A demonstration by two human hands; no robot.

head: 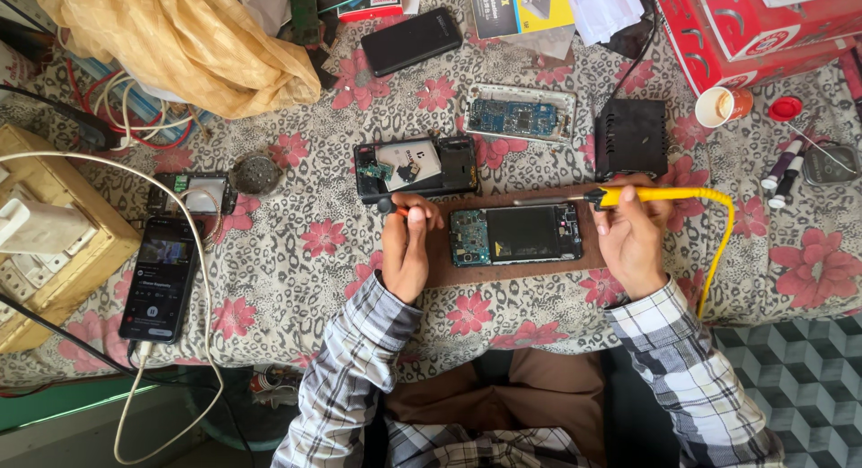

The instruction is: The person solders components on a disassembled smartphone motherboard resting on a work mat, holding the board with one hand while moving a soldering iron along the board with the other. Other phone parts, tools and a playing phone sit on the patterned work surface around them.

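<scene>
Pointing left, soldering iron (pixel 628 197) lies level in right hand (pixel 635 241).

Cloth (pixel 184 37): a yellow cloth is lying bunched at the far left.
Black phone (pixel 411 40): lying face down, far, near the middle.
Charging phone (pixel 162 278): lying at the near left with its screen glowing, a white cable (pixel 203 279) running beside it.
Wooden box (pixel 63 244): sitting at the left edge.
Red carton (pixel 763 28): standing at the far right.
Paper cup (pixel 720 105): lying just near the carton, with a red cap (pixel 785 108) right of it.
Black box (pixel 631 138): resting right of the middle.
</scene>
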